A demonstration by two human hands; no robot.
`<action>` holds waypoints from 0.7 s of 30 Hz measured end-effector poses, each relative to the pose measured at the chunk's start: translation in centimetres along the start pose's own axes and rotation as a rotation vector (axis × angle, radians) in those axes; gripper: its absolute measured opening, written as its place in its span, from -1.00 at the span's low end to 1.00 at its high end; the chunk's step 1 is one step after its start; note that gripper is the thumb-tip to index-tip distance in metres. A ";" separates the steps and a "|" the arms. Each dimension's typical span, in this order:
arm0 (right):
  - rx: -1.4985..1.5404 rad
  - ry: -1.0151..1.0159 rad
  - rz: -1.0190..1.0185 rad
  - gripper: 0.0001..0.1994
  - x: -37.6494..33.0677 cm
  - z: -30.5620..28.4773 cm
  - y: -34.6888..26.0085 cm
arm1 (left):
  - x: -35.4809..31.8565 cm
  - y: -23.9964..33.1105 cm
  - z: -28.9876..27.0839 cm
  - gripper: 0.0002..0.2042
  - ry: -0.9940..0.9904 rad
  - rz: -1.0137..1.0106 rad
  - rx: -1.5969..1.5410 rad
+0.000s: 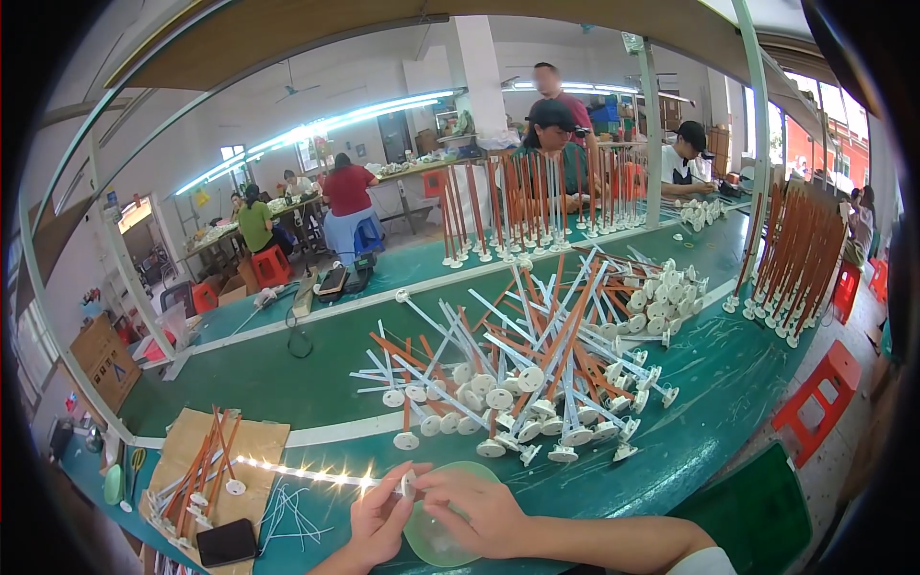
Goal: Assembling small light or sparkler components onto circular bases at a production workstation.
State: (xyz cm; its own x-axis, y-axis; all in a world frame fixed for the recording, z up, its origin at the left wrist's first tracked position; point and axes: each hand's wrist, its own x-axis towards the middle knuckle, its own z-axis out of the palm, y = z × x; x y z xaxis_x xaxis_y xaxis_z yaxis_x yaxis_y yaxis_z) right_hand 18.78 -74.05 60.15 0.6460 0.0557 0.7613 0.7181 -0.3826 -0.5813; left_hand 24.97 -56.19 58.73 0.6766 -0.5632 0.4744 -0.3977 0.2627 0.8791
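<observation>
A lit LED light strip (307,473) with a round white base (407,483) stretches to the left from my hands. My left hand (379,517) is closed on the strip's base end, thumb and fingers pressed around it. From the right, my right hand (474,506) is closed with bent fingers, its fingertips at the same white base. Exactly what those fingertips pinch is hidden. Under my right hand lies a translucent green bowl (441,544). The strip's far end reaches over a cardboard sheet (268,439) holding several brown-and-white strips (196,470).
A big pile of strips with white bases (537,383) covers the green table's middle. Racked upright strips (791,259) stand at right. A phone (227,543), white wires (292,513) and scissors (137,462) lie at left. A co-worker (551,144) sits across.
</observation>
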 end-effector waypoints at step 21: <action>-0.023 0.034 -0.007 -0.86 0.2 -0.3 0.4 | -0.4 -0.6 -0.3 -0.51 -0.057 0.013 0.106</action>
State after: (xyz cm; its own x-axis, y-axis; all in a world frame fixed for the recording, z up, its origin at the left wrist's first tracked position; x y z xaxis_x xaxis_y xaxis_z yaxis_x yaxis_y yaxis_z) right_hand 19.15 -74.48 60.14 0.6312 0.0276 0.7751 0.7165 -0.4033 -0.5692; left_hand 25.12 -55.86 58.02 0.6361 -0.6047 0.4793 -0.4715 0.1870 0.8618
